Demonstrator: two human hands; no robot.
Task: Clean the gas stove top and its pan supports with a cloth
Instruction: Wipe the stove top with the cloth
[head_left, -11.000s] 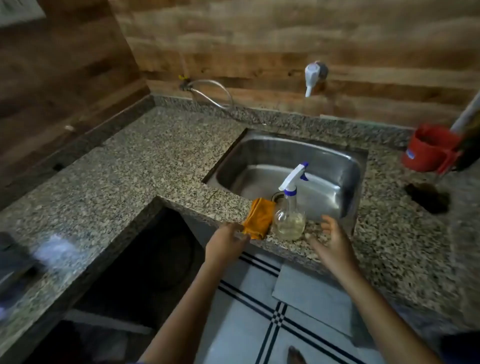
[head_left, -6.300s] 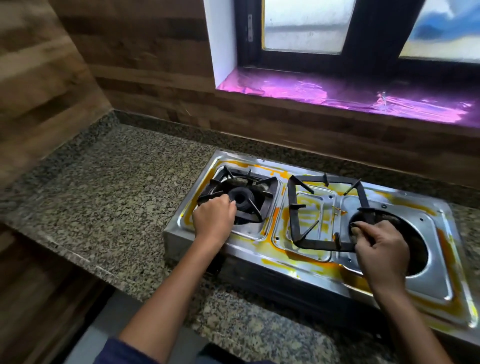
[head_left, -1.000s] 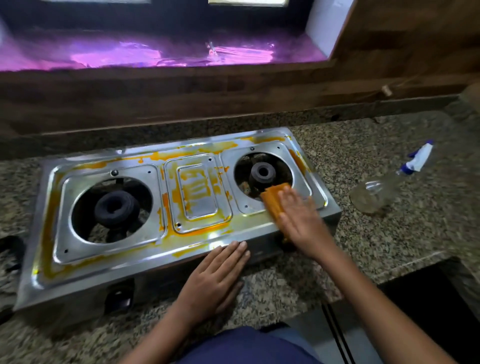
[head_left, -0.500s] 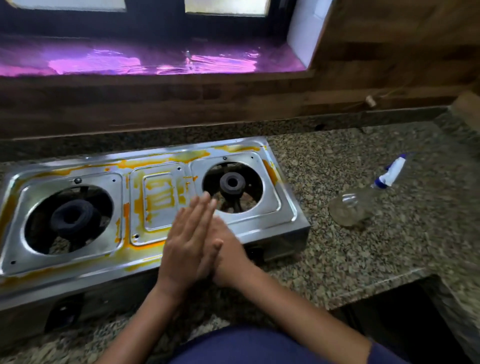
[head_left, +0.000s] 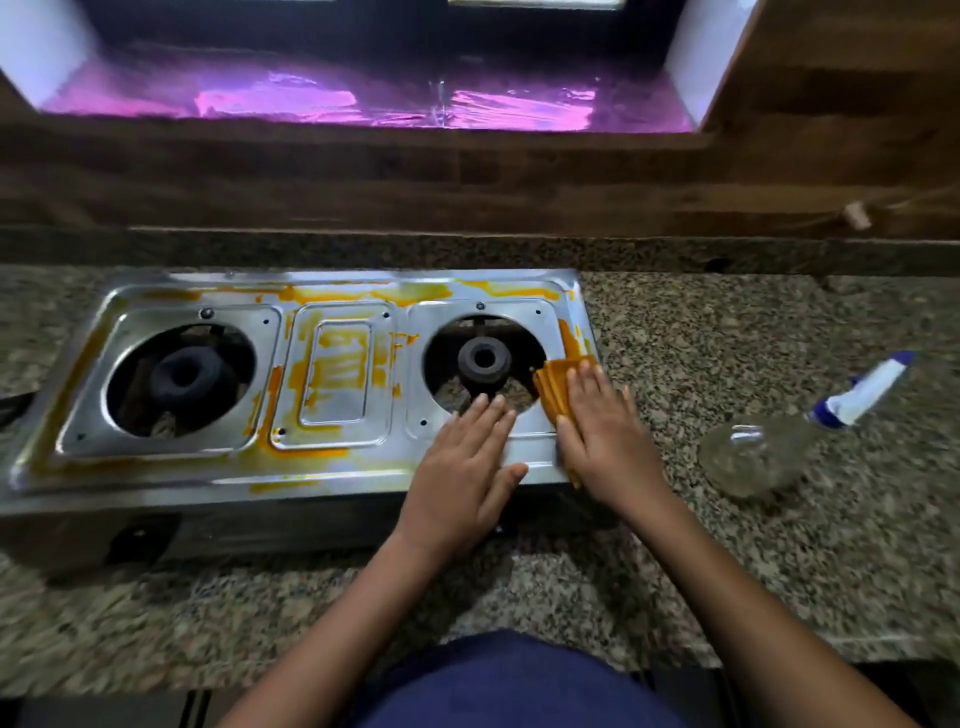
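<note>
Right hand (head_left: 602, 436) flat on orange cloth (head_left: 557, 387), stove top (head_left: 332, 467) right edge; left hand (head_left: 465, 462) flat beside; spray bottle (head_left: 769, 452) lying on desk (head_left: 779, 571).

The stove top (head_left: 363, 470) is gleaming, glossy sheet metal around matt black burners (head_left: 484, 359). At three o'clock, a clear spray bottle (head_left: 753, 457) is lying on the speckled granite countertop (head_left: 727, 338). The orange cloth (head_left: 553, 387) is looking soft.

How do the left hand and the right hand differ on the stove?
The left hand lies flat on bare steel of the stove, while the right hand presses an orange cloth. The left hand is on the near side of the right burner; the right hand is at the stove's right edge. Both have straight fingers.
</note>
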